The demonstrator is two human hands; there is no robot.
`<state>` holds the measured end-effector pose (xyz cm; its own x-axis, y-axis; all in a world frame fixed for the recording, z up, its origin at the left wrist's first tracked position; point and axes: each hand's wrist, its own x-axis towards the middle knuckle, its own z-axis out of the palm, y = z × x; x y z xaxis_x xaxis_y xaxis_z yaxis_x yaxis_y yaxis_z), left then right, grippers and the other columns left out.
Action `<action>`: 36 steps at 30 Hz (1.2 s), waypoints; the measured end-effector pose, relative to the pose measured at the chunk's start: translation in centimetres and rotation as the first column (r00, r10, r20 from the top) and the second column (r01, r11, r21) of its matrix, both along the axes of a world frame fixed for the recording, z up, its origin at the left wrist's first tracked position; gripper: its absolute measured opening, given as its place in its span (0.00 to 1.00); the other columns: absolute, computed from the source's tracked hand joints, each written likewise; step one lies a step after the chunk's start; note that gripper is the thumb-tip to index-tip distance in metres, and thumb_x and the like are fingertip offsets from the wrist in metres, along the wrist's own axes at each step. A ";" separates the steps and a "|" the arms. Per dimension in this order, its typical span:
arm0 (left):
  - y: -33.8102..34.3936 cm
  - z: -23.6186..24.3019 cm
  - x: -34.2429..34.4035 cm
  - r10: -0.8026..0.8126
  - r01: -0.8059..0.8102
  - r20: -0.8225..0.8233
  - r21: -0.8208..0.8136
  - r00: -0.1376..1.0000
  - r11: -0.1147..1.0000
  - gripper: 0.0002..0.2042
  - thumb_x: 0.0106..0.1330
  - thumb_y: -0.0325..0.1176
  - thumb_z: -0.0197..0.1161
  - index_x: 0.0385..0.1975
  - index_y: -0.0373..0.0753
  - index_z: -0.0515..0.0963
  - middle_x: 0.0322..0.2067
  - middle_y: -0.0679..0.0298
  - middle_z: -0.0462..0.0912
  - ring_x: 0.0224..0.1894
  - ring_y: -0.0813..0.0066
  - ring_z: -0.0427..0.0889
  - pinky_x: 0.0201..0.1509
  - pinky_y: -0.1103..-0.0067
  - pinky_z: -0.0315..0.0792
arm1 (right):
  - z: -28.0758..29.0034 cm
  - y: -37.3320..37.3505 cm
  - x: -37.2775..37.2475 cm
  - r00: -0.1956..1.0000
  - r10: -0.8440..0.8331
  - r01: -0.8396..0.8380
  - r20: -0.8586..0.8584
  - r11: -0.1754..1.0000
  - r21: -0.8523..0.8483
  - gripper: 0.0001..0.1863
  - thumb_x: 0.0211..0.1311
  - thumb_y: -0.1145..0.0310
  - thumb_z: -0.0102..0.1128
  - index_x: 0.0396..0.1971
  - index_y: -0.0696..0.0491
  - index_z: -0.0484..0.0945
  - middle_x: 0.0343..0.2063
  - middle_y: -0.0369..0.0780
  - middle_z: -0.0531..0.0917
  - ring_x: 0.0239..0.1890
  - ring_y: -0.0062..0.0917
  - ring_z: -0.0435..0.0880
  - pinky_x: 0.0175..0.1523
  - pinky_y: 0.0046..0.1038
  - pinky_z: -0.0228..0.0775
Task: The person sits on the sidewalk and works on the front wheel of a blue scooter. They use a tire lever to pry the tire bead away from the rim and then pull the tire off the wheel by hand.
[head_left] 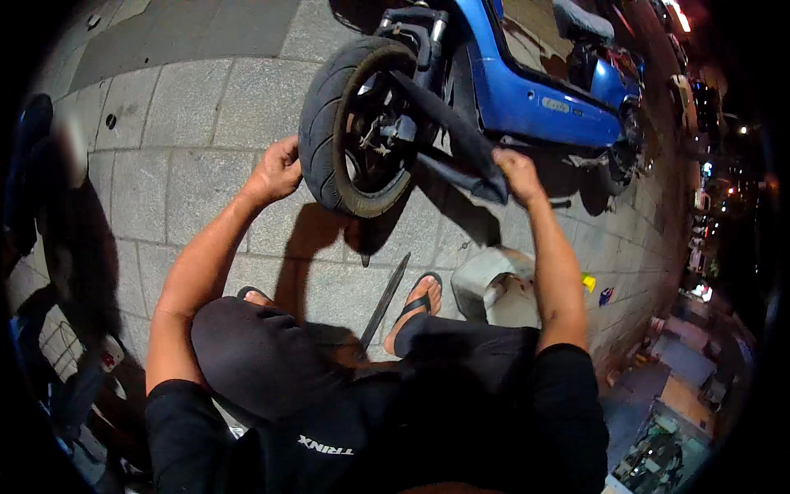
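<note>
A blue electric scooter [539, 111] stands on the paving in front of me, its black front wheel [329, 136] turned toward me. My left hand [278, 170] is at the left side of the tyre, its fingers curled against the rubber and partly hidden by it. A long black mudguard [453, 123] slants across the wheel's right side, down from the fork. Around its lower right end my right hand [517, 174] is closed. The wheel hub [399, 129] shows between the spokes and the mudguard.
A pale bucket [473, 284] stands by my right foot. Between my sandalled feet lies a long dark bar [387, 300]. A small yellow item [587, 282] is right of the bucket. At the lower right is a box of tools and parts [666, 445]; dark vehicles line the left edge.
</note>
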<state>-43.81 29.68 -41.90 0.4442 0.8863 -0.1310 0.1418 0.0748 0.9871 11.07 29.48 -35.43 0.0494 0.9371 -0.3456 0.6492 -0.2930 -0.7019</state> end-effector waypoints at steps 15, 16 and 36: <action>0.0 -1.4 -0.3 0.018 -0.022 0.088 0.045 0.996 0.999 0.14 0.79 0.32 0.60 0.58 0.33 0.80 0.53 0.64 0.86 0.55 0.78 0.79 0.62 0.75 0.74 | 10.9 -5.3 -16.0 0.952 0.213 -0.227 -0.220 0.973 -0.038 0.25 0.61 0.58 0.78 0.52 0.59 0.83 0.47 0.41 0.87 0.52 0.25 0.85 0.61 0.31 0.74; 0.2 -1.5 -0.3 0.015 -0.017 0.116 0.013 0.993 1.000 0.14 0.79 0.32 0.60 0.58 0.33 0.79 0.53 0.64 0.86 0.55 0.78 0.79 0.63 0.75 0.73 | 11.8 -6.0 -17.9 0.909 0.417 -0.416 -0.001 0.909 -0.031 0.36 0.57 0.52 0.79 0.60 0.59 0.80 0.57 0.49 0.84 0.62 0.36 0.82 0.68 0.37 0.71; -0.1 1.1 -0.3 -0.003 0.002 -0.075 -0.008 0.997 1.000 0.09 0.76 0.32 0.61 0.44 0.34 0.83 0.41 0.70 0.85 0.43 0.79 0.79 0.48 0.77 0.75 | 10.5 -6.7 -28.4 0.953 0.301 -0.289 -0.022 0.930 0.227 0.34 0.75 0.40 0.54 0.26 0.59 0.84 0.29 0.56 0.86 0.40 0.56 0.87 0.49 0.50 0.78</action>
